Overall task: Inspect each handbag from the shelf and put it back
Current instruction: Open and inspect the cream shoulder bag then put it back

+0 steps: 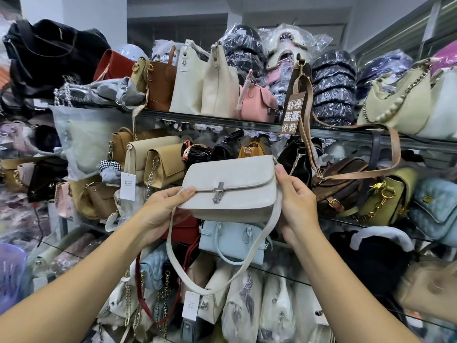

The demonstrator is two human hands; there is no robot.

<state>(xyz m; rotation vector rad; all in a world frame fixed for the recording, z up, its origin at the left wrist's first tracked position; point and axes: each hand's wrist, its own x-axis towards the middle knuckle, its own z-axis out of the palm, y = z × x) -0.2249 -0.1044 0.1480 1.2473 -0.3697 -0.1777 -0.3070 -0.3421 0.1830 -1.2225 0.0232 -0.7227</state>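
Observation:
I hold a cream flap handbag (pixel 230 186) with a silver turn-lock clasp in front of the middle shelf (pixel 247 125). My left hand (pixel 160 211) grips its left end, thumb on the front flap and fingers behind. My right hand (pixel 294 204) grips the right end, thumb near the top corner. The bag's cream strap (pixel 212 273) hangs down in a loop below it. The flap is closed.
Glass shelves packed with bags surround the held one: tan flap bags (pixel 163 164) at left, a light blue handbag (pixel 232 241) just below, a brown bag with a long strap (pixel 341 186) and a green chain bag (pixel 388 196) at right. Plastic-wrapped bags fill the top and bottom rows.

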